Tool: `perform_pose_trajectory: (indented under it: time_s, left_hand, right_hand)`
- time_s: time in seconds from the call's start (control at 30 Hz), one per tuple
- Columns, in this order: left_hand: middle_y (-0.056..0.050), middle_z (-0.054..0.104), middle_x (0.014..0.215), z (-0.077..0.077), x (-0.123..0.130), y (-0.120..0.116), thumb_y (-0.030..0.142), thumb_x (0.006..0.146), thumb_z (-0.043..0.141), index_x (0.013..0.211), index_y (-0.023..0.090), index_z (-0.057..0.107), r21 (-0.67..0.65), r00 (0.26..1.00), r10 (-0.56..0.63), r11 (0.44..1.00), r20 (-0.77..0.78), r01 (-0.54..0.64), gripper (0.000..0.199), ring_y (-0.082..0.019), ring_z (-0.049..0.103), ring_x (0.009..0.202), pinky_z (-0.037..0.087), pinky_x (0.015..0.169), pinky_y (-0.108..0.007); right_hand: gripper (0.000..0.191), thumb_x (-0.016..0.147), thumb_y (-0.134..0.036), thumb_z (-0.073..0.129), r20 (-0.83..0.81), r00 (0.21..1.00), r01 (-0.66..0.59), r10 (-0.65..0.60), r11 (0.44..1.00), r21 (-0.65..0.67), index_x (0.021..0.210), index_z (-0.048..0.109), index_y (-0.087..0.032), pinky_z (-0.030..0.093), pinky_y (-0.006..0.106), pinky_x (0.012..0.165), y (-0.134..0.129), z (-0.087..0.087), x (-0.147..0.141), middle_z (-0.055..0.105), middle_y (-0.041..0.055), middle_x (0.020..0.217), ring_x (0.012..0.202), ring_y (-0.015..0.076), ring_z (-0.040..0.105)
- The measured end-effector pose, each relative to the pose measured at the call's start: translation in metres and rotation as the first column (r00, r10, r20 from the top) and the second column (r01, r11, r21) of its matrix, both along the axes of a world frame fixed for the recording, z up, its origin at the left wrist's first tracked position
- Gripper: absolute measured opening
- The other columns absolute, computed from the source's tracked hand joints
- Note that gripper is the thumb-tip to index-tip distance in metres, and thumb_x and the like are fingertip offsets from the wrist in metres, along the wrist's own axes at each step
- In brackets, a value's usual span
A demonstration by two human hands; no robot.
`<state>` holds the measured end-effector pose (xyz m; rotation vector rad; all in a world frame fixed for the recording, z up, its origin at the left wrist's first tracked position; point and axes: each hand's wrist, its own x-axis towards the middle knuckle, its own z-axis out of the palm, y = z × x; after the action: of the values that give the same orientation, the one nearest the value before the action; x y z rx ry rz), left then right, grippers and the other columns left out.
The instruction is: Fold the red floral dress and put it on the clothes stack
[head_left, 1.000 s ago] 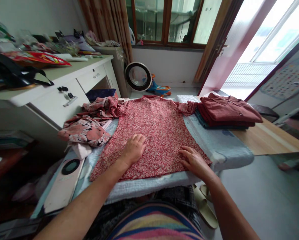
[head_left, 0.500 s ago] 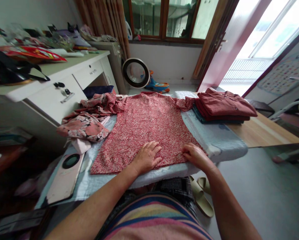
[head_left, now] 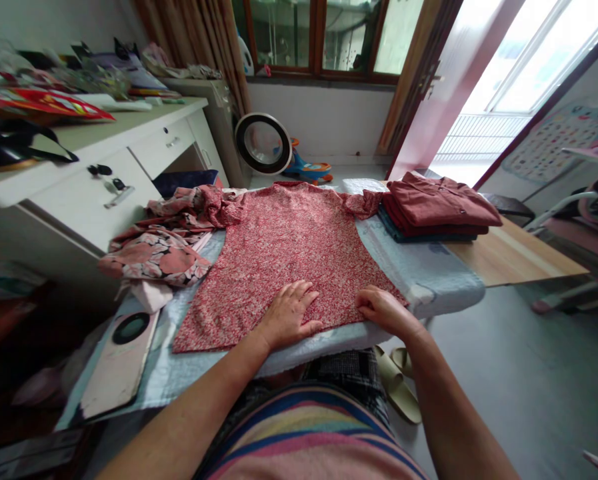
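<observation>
A red blouse [head_left: 299, 247] with a small pale flower print lies spread out in front of me, its short sleeves to either side and its hem towards me. My left hand [head_left: 289, 313] rests flat on the cloth near the middle of the hem, fingers stretched forward and thumb out to the right. Farther right, my right hand [head_left: 383, 308] has its fingers curled in on the blouse close to the hem's right corner. Beneath the blouse is a light blue quilted cover [head_left: 429, 270].
Folded clothes [head_left: 439, 205] are stacked at the right. A crumpled floral garment [head_left: 163, 250] lies at the left, with a phone [head_left: 120, 360] nearer me. Left of the table stands a white desk [head_left: 103, 187] loaded with items. Slippers [head_left: 401, 393] are on the floor.
The view has shifted slightly, so most things appear a little farther left. Both hands keep nearly the same places on the blouse.
</observation>
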<state>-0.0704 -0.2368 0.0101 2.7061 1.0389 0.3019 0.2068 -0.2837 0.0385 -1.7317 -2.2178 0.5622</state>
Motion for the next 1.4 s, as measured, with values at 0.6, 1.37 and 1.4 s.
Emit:
perform_pose_trajectory:
  time_s: [0.6,1.37,1.4]
  left_hand:
    - [-0.01,0.041,0.152,-0.001,0.0,0.0,0.057,0.087,0.057,0.139,0.024,0.049,0.026,1.0,-0.011,1.0,0.027,0.01,0.062,-0.03,0.035,0.141,0.024,0.119,-0.049]
    - [-0.01,0.042,0.151,0.001,0.0,-0.001,0.052,0.086,0.059,0.136,0.023,0.052,0.02,0.999,-0.011,1.0,0.032,0.011,0.057,-0.03,0.034,0.141,0.024,0.119,-0.05]
    - [-0.01,0.042,0.151,0.001,0.0,-0.001,0.052,0.087,0.059,0.136,0.023,0.052,0.018,0.999,-0.011,1.0,0.035,0.01,0.057,-0.03,0.034,0.141,0.024,0.119,-0.05]
  right_hand:
    - [0.02,0.076,-0.005,0.049,-0.014,1.0,0.027,-0.027,0.999,-0.018,0.074,0.064,-0.018,0.038,0.024,0.071,-0.005,0.001,-0.006,0.063,0.002,0.079,0.075,0.0144,0.055]
    - [0.014,0.088,-0.022,0.05,0.305,0.863,0.428,-0.404,0.903,-0.016,0.086,0.064,-0.021,0.035,0.027,0.067,-0.001,0.015,0.012,0.068,0.0042,0.087,0.08,0.0175,0.059]
    - [0.016,0.09,-0.023,0.049,0.286,0.879,0.39,-0.382,0.92,0.032,0.087,0.064,-0.021,0.036,0.026,0.071,0.002,0.015,0.005,0.068,0.0052,0.09,0.084,0.0178,0.059]
